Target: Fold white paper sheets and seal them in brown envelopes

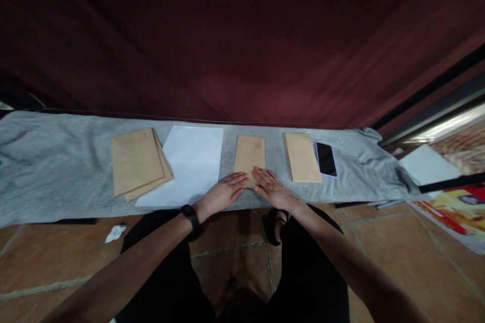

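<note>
A brown paper envelope (249,154) with a faint red print in its upper right corner lies flat in front of me. My left hand (226,191) rests on its lower left edge, fingers stretched out. On the lower right part lies my right hand (273,189), also flat with extended fingers. The fingertips of both hands come close together over the near end, hiding part of it. Left of the hands are white paper sheets (193,161), partly under several larger brown envelopes (134,164). To the right sits another brown envelope pile (303,157).
A phone (326,159) with a dark screen lies right of the pile. Grey cloth (64,166) covers the long narrow surface, and a dark red curtain (242,45) hangs behind it. On the tiled floor are a crumpled white tissue (115,233) and a colourful box (454,212).
</note>
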`<state>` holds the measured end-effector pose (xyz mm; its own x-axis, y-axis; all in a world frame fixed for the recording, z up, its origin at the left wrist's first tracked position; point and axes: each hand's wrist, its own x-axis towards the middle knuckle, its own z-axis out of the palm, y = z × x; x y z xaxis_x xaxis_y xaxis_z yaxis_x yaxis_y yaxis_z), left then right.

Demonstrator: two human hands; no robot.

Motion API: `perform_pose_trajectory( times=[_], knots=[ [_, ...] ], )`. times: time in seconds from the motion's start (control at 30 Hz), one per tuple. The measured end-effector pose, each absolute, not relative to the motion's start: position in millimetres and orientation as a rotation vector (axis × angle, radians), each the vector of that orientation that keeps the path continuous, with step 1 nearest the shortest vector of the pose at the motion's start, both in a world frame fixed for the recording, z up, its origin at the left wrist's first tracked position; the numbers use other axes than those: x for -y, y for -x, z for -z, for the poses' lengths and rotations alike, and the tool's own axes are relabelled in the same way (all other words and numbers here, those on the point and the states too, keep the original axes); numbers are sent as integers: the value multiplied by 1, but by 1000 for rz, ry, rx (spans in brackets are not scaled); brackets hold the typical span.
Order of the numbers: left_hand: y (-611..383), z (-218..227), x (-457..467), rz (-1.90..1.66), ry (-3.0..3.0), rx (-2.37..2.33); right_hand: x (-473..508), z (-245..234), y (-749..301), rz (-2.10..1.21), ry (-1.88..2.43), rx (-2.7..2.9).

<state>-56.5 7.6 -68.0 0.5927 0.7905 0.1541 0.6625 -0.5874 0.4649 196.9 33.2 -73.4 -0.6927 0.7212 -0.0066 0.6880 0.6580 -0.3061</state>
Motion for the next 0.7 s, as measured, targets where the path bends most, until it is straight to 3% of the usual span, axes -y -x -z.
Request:
perform_pose_trajectory(
  times=[0.7],
  knots=[
    [65, 70, -10, -716, -2420, -1155, -14, 79, -192, -597, 1025, 2304]
  ],
)
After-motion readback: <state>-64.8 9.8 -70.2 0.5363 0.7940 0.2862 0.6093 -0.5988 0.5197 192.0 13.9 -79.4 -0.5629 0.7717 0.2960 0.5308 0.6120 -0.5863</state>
